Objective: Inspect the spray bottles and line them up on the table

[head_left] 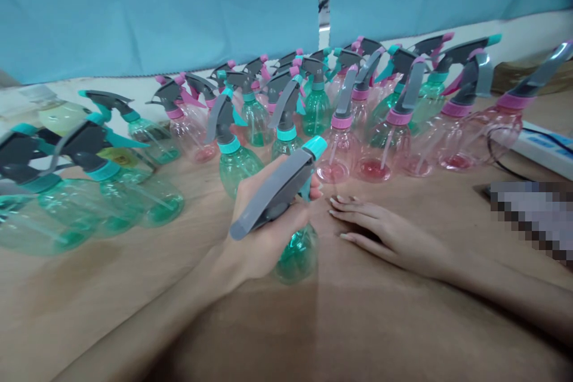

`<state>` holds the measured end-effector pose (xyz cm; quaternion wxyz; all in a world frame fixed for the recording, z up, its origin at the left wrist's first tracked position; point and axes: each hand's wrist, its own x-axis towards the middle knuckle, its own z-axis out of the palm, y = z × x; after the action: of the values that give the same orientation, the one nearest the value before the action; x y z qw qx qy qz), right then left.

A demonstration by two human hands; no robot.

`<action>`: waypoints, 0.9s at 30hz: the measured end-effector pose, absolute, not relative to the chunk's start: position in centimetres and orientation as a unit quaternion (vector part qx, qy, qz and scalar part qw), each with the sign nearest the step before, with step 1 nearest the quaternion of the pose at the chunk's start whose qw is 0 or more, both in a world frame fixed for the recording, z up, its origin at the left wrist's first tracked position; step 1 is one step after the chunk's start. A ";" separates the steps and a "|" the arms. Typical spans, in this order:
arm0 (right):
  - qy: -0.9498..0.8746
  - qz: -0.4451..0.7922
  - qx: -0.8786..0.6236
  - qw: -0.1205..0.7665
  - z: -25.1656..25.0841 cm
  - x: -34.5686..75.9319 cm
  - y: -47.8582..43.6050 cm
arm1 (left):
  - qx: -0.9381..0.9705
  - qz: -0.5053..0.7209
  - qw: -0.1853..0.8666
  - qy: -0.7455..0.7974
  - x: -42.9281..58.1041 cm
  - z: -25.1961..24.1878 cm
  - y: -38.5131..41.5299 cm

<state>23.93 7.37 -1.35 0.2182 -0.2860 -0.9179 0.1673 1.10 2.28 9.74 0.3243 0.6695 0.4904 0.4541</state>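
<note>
My left hand (264, 245) is wrapped round the neck of a green spray bottle (295, 259) with a grey trigger head and a turquoise nozzle. The nozzle points away and to the right, and fingers partly hide the trigger and neck. Palm down on the table, my right hand (385, 230) rests with its fingers stretched out, holding nothing. Just beyond the left hand stand another green spray bottle (237, 161) and a pink spray bottle (335, 152).
Several pink and green spray bottles crowd the back of the wooden table (380, 334). More green bottles (116, 203) stand at the left. A white power strip (546, 152) with a black cable and a blurred-out flat object (532, 215) lie at the right. A blue curtain (156, 6) hangs behind.
</note>
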 end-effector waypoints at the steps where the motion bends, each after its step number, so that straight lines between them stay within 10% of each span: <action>1: -0.917 0.168 -0.285 0.221 -1.4 23.9 7.4 | 0.670 0.459 0.327 0.483 1.0 9.6 2.3; 27: -0.925 0.141 -0.279 0.214 -1.3 24.0 7.5 | 0.687 0.510 0.261 0.448 2.2 9.6 2.2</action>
<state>24.01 7.46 -1.32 0.2140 -0.2795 -0.9254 0.1407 2.20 2.16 9.65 0.2612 0.6868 0.4477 0.5095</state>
